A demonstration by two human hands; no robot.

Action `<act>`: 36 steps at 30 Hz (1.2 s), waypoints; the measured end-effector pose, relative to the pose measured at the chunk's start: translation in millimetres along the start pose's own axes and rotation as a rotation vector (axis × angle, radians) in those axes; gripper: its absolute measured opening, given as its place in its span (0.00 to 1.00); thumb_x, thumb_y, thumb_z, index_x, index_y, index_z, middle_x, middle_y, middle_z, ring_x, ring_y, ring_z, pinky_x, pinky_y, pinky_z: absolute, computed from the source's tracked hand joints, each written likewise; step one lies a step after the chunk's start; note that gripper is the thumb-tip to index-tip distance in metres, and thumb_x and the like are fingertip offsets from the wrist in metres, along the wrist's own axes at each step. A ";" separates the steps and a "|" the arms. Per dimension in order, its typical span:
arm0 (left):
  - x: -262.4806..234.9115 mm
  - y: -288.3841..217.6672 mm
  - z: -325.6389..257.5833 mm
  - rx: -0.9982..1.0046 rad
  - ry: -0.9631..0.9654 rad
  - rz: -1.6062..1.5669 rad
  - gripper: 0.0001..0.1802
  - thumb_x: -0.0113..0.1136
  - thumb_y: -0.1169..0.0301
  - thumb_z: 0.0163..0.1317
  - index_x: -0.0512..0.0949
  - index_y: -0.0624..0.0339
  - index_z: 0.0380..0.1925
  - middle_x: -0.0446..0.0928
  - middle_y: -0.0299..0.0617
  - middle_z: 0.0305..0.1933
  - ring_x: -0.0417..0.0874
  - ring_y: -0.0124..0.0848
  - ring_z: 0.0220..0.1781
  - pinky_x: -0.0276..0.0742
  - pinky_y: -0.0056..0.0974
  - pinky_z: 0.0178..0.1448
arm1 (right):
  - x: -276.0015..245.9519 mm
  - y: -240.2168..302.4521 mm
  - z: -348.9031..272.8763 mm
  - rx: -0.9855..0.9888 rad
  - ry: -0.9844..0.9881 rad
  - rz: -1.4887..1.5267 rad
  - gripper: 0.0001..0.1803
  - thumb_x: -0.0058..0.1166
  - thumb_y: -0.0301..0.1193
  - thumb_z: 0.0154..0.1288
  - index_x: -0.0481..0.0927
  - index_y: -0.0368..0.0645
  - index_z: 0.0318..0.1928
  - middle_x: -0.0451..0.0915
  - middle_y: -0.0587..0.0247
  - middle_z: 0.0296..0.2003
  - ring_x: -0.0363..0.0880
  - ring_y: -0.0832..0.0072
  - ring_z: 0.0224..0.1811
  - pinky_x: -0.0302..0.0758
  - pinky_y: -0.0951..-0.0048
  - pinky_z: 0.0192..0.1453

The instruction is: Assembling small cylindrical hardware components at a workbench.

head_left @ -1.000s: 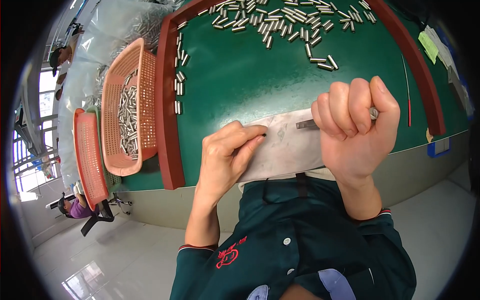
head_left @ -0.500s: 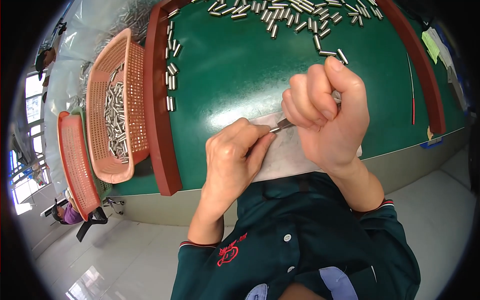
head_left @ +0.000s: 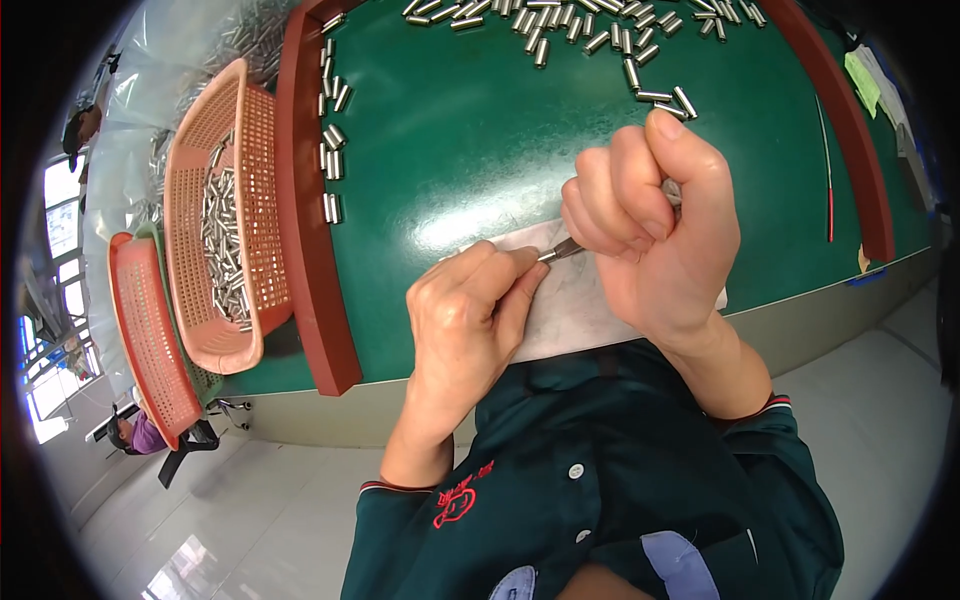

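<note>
My left hand (head_left: pixel 462 315) is closed, its thumb and forefinger pinching a small shiny metal cylinder (head_left: pixel 543 258) that is mostly hidden by the fingertips. Curled into a fist, my right hand (head_left: pixel 665 225) grips a slim hand tool (head_left: pixel 566 247) with a dark metal shaft. The tool points left, and its tip meets the cylinder's end; its handle is largely covered by the fingers, so its exact kind does not show. Both hands are above a pale, stained cloth (head_left: pixel 570 320) at the near edge of the green tabletop (head_left: pixel 430 120).
Loose metal cylinders (head_left: pixel 630 40) lie across the far tabletop, with several along the left red-brown rail (head_left: pixel 310 240). Beyond that rail a pink basket (head_left: pixel 265 200) holds more cylinders, beside another pink basket (head_left: pixel 150 330). A thin red-ended rod (head_left: pixel 829 200) lies near the right rail (head_left: pixel 860 160).
The tabletop, rails and baskets have shifted slightly left in the view. Both hands keep nearly the same pose, with the tool still against the cylinder.
</note>
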State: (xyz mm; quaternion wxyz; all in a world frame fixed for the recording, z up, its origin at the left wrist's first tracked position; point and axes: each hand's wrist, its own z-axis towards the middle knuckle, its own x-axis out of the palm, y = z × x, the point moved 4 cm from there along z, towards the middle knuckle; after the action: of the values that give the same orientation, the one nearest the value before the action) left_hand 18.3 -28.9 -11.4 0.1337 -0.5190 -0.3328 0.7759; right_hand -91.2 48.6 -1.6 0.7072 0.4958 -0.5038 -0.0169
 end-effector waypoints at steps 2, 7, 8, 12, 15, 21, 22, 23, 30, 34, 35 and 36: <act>0.6 -0.1 0.3 -0.001 -0.002 -0.005 0.04 0.62 0.78 0.43 0.76 0.61 0.20 0.66 0.41 0.14 0.69 0.37 0.16 0.64 0.37 0.21 | 0.5 0.3 0.1 0.007 -0.001 0.007 0.24 0.28 0.37 0.63 0.52 0.49 0.09 0.50 0.73 0.06 0.40 0.84 0.11 0.43 0.78 0.16; 0.9 0.2 0.1 -0.011 -0.001 -0.010 0.04 0.62 0.77 0.43 0.76 0.61 0.20 0.66 0.41 0.14 0.69 0.37 0.16 0.64 0.36 0.21 | -0.2 -0.4 -0.6 0.015 -0.019 -0.008 0.23 0.28 0.36 0.63 0.51 0.49 0.09 0.50 0.73 0.06 0.40 0.83 0.11 0.43 0.78 0.16; 0.6 0.5 -0.3 -0.011 -0.006 -0.011 0.05 0.63 0.77 0.43 0.76 0.61 0.20 0.66 0.41 0.14 0.69 0.37 0.16 0.64 0.36 0.21 | -0.1 -0.5 -0.8 0.016 -0.020 -0.008 0.23 0.28 0.36 0.63 0.51 0.49 0.09 0.50 0.73 0.06 0.40 0.83 0.11 0.43 0.78 0.16; -0.1 1.1 -0.3 -0.012 -0.003 -0.007 0.05 0.63 0.77 0.42 0.75 0.61 0.19 0.66 0.41 0.14 0.69 0.37 0.16 0.64 0.36 0.21 | 0.6 -1.3 -1.5 0.015 -0.021 -0.013 0.23 0.28 0.36 0.63 0.51 0.49 0.09 0.49 0.74 0.06 0.40 0.83 0.11 0.43 0.78 0.16; -0.8 0.6 3.5 0.005 0.037 0.018 0.06 0.63 0.77 0.41 0.75 0.62 0.19 0.67 0.41 0.14 0.70 0.38 0.16 0.64 0.36 0.21 | 0.3 -2.7 -1.1 0.014 -0.029 -0.025 0.23 0.28 0.36 0.63 0.51 0.49 0.10 0.49 0.74 0.07 0.40 0.83 0.11 0.43 0.78 0.16; -0.7 0.3 8.2 0.035 0.078 -0.027 0.06 0.63 0.78 0.40 0.74 0.63 0.18 0.69 0.43 0.15 0.71 0.40 0.17 0.66 0.38 0.23 | 4.4 -2.5 -5.4 -0.021 0.004 -0.123 0.25 0.26 0.39 0.66 0.52 0.49 0.10 0.50 0.75 0.07 0.41 0.83 0.11 0.43 0.78 0.16; -0.2 1.2 7.7 0.029 0.082 -0.031 0.06 0.63 0.78 0.40 0.74 0.63 0.18 0.69 0.43 0.15 0.71 0.40 0.17 0.66 0.38 0.23 | 5.3 -2.9 -6.1 -0.038 0.016 -0.158 0.25 0.26 0.40 0.66 0.52 0.49 0.10 0.50 0.75 0.08 0.41 0.84 0.11 0.44 0.78 0.17; -0.2 1.7 7.2 0.033 0.080 -0.048 0.06 0.63 0.79 0.40 0.74 0.64 0.18 0.69 0.43 0.15 0.71 0.40 0.17 0.66 0.38 0.23 | 5.2 -3.0 -6.7 -0.032 0.012 -0.159 0.25 0.26 0.40 0.66 0.52 0.49 0.10 0.50 0.75 0.08 0.41 0.84 0.11 0.44 0.78 0.17; -1.1 1.8 6.6 0.046 0.072 -0.102 0.06 0.62 0.80 0.40 0.74 0.65 0.18 0.69 0.43 0.15 0.72 0.39 0.17 0.66 0.36 0.22 | 10.9 -3.2 -10.1 -0.019 0.030 -0.185 0.25 0.27 0.38 0.67 0.53 0.49 0.11 0.51 0.75 0.08 0.45 0.83 0.11 0.46 0.78 0.18; -0.6 1.5 4.2 0.050 0.095 -0.106 0.06 0.62 0.80 0.40 0.74 0.64 0.18 0.69 0.43 0.15 0.71 0.39 0.17 0.66 0.36 0.22 | 15.6 -7.4 -16.4 -0.135 0.074 -0.251 0.23 0.29 0.35 0.67 0.53 0.47 0.12 0.51 0.74 0.09 0.46 0.82 0.12 0.48 0.77 0.20; -0.2 0.8 4.5 0.037 0.078 -0.091 0.06 0.63 0.79 0.41 0.74 0.64 0.18 0.69 0.43 0.15 0.71 0.39 0.17 0.65 0.36 0.22 | 15.9 -6.3 -18.3 -0.165 0.089 -0.266 0.23 0.29 0.34 0.67 0.53 0.46 0.12 0.50 0.74 0.09 0.46 0.82 0.13 0.48 0.76 0.20; 0.4 -0.1 4.5 0.026 0.061 -0.076 0.06 0.63 0.79 0.41 0.74 0.64 0.18 0.69 0.43 0.15 0.71 0.39 0.17 0.65 0.36 0.22 | 9.9 -5.9 -14.7 -0.141 0.026 -0.324 0.23 0.30 0.35 0.66 0.53 0.47 0.11 0.50 0.74 0.09 0.45 0.83 0.13 0.46 0.77 0.19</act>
State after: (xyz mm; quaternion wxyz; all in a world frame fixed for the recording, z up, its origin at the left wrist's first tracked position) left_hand 14.1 -30.3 -10.6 0.1800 -0.5275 -0.3378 0.7585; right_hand -72.8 50.4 0.9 0.7349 0.5197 -0.4056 -0.1595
